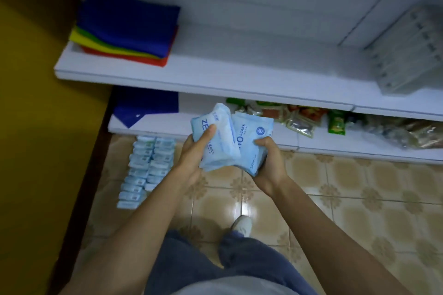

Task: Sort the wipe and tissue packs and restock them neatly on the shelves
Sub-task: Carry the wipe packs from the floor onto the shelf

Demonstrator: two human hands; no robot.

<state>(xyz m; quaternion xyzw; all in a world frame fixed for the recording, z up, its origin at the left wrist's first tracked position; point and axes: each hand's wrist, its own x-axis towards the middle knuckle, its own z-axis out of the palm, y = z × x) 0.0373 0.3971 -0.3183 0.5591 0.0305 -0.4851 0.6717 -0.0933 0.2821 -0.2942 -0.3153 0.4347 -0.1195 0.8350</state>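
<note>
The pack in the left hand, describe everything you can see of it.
The light blue pack looks like soft, glossy plastic film with blue lettering, partly covered, ending in LEAKS. The left hand grips its lower left, thumb across the front. It is tilted, held above the tiled floor, overlapping the similar pack in the right hand.

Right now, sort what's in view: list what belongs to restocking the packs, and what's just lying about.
Job: blue packs in the left hand and right hand; rows of small packs on the floor; white shelves.
Lying about: folded coloured cloths; snack packets on the lower shelf; blue cloth at its left end.
</note>
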